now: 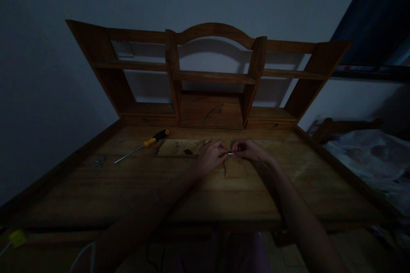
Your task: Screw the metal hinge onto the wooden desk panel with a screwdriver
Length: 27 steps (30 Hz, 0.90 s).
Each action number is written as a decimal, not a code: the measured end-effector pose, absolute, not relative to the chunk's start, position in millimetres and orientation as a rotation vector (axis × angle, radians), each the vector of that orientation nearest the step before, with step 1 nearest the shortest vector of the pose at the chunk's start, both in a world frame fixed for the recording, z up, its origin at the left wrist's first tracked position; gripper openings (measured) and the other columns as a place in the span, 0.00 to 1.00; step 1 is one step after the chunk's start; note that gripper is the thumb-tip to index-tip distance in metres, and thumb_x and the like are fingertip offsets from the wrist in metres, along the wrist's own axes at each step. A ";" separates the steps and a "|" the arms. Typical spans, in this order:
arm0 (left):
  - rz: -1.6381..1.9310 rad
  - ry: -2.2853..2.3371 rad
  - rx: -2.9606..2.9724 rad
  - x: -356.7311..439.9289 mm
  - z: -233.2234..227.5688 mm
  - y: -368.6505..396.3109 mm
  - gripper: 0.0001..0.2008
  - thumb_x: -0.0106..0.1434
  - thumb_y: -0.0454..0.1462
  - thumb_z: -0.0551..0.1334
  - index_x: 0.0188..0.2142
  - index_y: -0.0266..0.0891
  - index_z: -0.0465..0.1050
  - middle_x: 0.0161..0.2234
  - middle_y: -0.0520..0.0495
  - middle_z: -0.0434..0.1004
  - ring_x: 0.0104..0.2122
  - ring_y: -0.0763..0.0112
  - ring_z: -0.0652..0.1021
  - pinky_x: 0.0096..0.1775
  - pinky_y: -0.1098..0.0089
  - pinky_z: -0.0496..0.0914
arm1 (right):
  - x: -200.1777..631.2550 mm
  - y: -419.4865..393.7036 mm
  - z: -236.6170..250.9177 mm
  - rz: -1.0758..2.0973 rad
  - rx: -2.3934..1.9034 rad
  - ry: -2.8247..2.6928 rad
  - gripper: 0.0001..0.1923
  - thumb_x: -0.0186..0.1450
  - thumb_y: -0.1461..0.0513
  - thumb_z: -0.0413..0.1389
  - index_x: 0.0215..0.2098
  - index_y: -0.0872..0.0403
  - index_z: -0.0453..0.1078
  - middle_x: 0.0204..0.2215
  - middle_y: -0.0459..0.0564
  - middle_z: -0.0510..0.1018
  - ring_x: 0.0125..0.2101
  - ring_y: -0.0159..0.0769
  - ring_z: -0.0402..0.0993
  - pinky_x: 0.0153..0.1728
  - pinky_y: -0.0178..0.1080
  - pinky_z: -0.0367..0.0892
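Small shiny piece (pixel 230 153) over desk (pixel 320 187), between front and back edges, pinched by your left hand (pixel 211 153) and right hand (pixel 251 150); likely light, stiff, slippery; hold at ends.

The wooden surface (pixel 112 187) bore a shelf unit (pixel 213 77) along its back. At left lay small metal pieces (pixel 98 162), then a yellow-and-black screwdriver (pixel 149 141), tip toward them, and a stained pale strip (pixel 174 147). Near the middle, a thin dark piece (pixel 225 171) lay or hung, unclear which.
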<state>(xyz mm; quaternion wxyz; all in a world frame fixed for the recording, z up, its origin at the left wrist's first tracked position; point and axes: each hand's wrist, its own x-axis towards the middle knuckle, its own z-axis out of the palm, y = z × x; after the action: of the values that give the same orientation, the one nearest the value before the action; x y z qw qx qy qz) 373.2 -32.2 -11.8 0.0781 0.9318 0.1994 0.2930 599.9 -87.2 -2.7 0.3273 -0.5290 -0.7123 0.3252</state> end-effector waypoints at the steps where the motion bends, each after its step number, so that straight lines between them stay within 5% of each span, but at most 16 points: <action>1: 0.872 0.598 2.789 373.0 -11.9 -32.2 0.09 0.66 0.40 0.61 0.42 0.44 0.80 0.40 0.47 0.74 0.42 0.65 0.73 0.46 0.65 0.68 | 599.7 -86.7 -3.3 0.846 -1.386 -1.864 0.15 0.55 0.54 0.64 0.34 0.56 0.72 0.26 0.45 0.73 0.26 0.30 0.65 0.28 0.33 0.61; 27: 0.849 0.562 2.809 374.9 -16.6 -25.3 0.09 0.66 0.40 0.62 0.41 0.45 0.80 0.41 0.46 0.73 0.43 0.64 0.73 0.46 0.64 0.68 | 597.2 -88.3 0.4 0.862 -1.350 -1.878 0.14 0.55 0.55 0.64 0.33 0.56 0.73 0.27 0.45 0.72 0.27 0.30 0.65 0.29 0.34 0.61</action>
<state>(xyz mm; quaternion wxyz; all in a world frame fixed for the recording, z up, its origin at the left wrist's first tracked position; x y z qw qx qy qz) 374.9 -25.3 -16.6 0.0770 0.9373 0.1875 0.2834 597.2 -88.3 0.4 0.3303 -0.5161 -0.7183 0.3295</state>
